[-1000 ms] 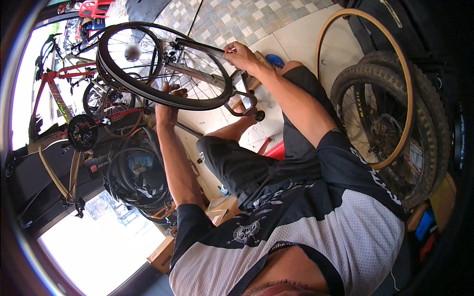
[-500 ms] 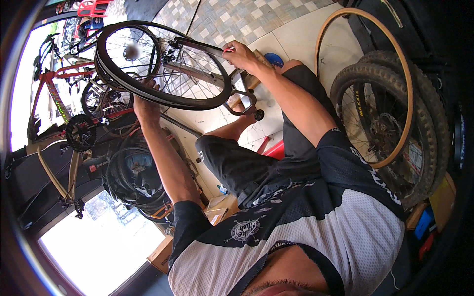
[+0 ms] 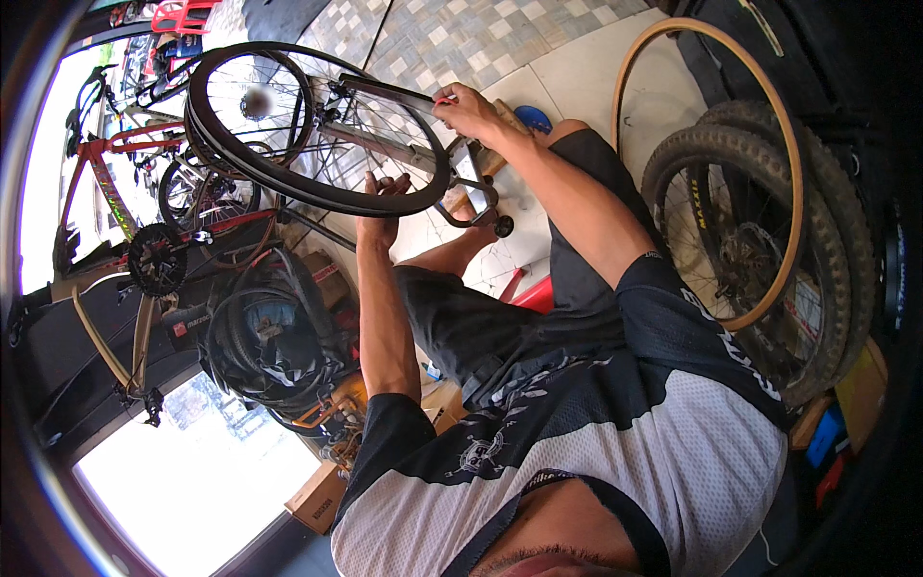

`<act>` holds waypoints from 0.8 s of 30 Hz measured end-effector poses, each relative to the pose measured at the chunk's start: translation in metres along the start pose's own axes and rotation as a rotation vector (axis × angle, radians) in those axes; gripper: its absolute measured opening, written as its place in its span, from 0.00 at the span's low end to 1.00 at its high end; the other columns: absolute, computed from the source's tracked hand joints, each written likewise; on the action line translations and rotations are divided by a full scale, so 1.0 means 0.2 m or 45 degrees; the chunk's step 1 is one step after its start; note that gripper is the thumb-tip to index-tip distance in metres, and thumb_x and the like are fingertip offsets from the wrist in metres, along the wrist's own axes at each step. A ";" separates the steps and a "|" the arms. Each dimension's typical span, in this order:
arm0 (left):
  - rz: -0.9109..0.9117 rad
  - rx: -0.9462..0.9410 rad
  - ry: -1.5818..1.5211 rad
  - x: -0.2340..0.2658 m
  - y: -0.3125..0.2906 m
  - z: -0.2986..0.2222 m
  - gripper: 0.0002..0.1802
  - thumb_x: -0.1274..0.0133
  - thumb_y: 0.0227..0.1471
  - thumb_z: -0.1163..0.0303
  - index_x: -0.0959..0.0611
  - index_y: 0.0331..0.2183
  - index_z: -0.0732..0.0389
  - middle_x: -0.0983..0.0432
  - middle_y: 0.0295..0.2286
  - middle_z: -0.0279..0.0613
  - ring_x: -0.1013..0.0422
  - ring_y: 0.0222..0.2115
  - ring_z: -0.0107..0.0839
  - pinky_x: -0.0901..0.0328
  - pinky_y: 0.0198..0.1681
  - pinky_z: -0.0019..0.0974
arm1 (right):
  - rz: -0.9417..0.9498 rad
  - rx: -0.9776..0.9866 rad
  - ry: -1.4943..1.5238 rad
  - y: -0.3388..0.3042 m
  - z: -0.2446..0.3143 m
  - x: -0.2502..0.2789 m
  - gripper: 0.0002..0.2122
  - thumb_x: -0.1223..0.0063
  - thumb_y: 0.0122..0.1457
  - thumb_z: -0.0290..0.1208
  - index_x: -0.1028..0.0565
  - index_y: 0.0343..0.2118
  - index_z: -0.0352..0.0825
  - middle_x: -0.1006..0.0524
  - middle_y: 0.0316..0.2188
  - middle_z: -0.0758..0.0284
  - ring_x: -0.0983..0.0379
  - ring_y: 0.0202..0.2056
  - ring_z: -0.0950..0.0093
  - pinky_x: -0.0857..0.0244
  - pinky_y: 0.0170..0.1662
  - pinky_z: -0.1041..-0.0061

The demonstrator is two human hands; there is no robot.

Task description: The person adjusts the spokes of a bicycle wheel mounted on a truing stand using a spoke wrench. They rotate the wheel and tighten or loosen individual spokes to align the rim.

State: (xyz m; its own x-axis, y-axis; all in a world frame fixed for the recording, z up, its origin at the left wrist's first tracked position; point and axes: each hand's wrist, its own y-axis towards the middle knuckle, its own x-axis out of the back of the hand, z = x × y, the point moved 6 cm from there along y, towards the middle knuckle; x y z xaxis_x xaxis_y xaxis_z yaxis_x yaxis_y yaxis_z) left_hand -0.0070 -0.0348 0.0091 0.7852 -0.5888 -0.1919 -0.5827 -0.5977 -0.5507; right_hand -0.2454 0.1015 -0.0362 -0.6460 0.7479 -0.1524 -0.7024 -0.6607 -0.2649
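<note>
A spoked bicycle wheel with a black rim (image 3: 288,185) is mounted in a metal truing stand (image 3: 415,157) in front of me. My left hand (image 3: 381,216) is at the near side of the rim, its fingers curled round it and their tips showing among the spokes. My right hand (image 3: 468,112) is closed at the far right end of the stand's upper arm, beside the wheel. Between its thumb and fingers shows a small red piece (image 3: 443,100), mostly covered, its kind unclear.
To my right lean a tan-rimmed hoop (image 3: 799,183) and knobby tyred wheels (image 3: 663,159). A red bicycle frame (image 3: 108,183) stands at the left, above a pile of black tyres (image 3: 216,327). A blue round object (image 3: 533,118) lies beyond my right forearm. A cardboard box (image 3: 315,498) is low left.
My left hand has moved right along the near rim, from the wheel's left part toward its right. My right hand has stayed nearly in place.
</note>
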 end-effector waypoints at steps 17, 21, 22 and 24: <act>-0.014 -0.437 0.240 -0.11 -0.18 -0.78 0.23 0.51 0.64 0.55 0.26 0.50 0.64 0.22 0.38 0.49 0.27 0.43 0.45 0.34 0.49 0.48 | 0.043 -0.053 0.027 -0.01 -0.02 0.02 0.18 0.41 0.50 0.35 0.25 0.43 0.33 0.23 0.29 0.65 0.27 0.27 0.76 0.33 0.30 0.76; -0.053 -0.479 0.088 0.02 -0.17 -0.86 0.21 0.54 0.63 0.65 0.29 0.53 0.68 0.25 0.47 0.59 0.28 0.47 0.51 0.34 0.52 0.48 | 0.055 -0.036 0.050 -0.04 0.01 -0.02 0.20 0.41 0.47 0.38 0.24 0.41 0.31 0.21 0.32 0.59 0.23 0.33 0.67 0.30 0.39 0.71; -0.084 -0.454 0.099 0.03 -0.15 -0.82 0.22 0.55 0.64 0.64 0.30 0.53 0.68 0.26 0.48 0.59 0.29 0.48 0.51 0.35 0.53 0.48 | 0.050 -0.028 0.050 -0.03 0.01 -0.02 0.20 0.41 0.47 0.38 0.24 0.41 0.31 0.21 0.32 0.59 0.23 0.33 0.68 0.30 0.39 0.71; -0.138 -0.396 0.118 0.04 -0.09 -0.69 0.23 0.57 0.65 0.63 0.33 0.55 0.69 0.28 0.51 0.61 0.30 0.51 0.52 0.35 0.55 0.48 | 0.037 -0.034 0.038 -0.02 0.00 0.01 0.20 0.41 0.47 0.38 0.24 0.41 0.31 0.21 0.33 0.58 0.23 0.34 0.67 0.30 0.40 0.71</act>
State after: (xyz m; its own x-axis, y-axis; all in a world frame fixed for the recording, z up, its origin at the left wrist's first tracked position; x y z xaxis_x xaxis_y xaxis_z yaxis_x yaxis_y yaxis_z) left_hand -0.0187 -0.1040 0.1301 0.8318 -0.5515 -0.0632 -0.5444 -0.7882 -0.2870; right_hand -0.2438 0.1063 -0.0353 -0.6567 0.7302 -0.1887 -0.6749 -0.6807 -0.2848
